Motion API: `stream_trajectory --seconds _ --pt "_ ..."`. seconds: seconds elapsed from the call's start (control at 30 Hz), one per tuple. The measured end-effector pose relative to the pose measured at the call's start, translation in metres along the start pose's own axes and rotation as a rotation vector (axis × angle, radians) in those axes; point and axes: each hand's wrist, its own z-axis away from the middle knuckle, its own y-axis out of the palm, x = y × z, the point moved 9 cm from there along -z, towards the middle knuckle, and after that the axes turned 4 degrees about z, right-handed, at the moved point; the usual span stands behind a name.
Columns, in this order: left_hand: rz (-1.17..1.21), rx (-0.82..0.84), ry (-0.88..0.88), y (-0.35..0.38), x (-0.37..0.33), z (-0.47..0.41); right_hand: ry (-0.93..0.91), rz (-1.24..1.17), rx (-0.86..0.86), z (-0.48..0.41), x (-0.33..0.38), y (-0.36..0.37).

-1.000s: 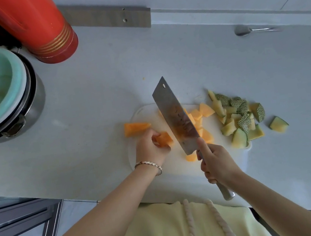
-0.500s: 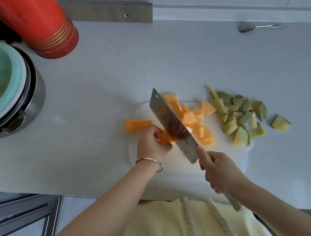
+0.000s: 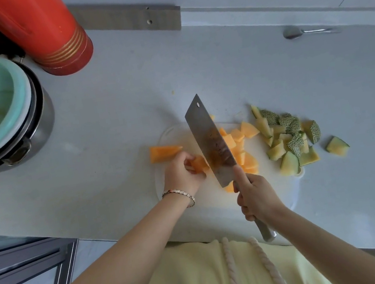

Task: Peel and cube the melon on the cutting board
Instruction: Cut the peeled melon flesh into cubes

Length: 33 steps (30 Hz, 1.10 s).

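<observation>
On the white cutting board [image 3: 216,201], left half: left hand [image 3: 181,172] pinches a peeled melon piece [image 3: 199,164], just left of the blade. Right hand [image 3: 257,200] clamped round the cleaver [image 3: 210,143] handle. Against half a second ago, the blade shows more flat face and covers more cubes [image 3: 240,143]. Cleaver's long axis runs near-right to far-left. Spare wedge [image 3: 163,153] lies crosswise over the board's left edge, point rightward; rinds [image 3: 287,135] at right
</observation>
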Motion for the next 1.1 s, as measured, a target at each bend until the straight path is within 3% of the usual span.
stream_trajectory --seconds 0.6,0.87,1.1 --pt "-0.011 -0.004 -0.008 0.001 -0.004 0.000 -0.060 0.222 0.030 0.020 -0.006 -0.009" --pt "0.013 0.002 0.014 0.001 -0.003 -0.002 -0.057 0.210 -0.009 -0.002 0.002 0.014" --pt "-0.017 -0.016 0.039 0.000 -0.004 -0.002 0.004 -0.011 -0.003 0.000 0.001 0.004"
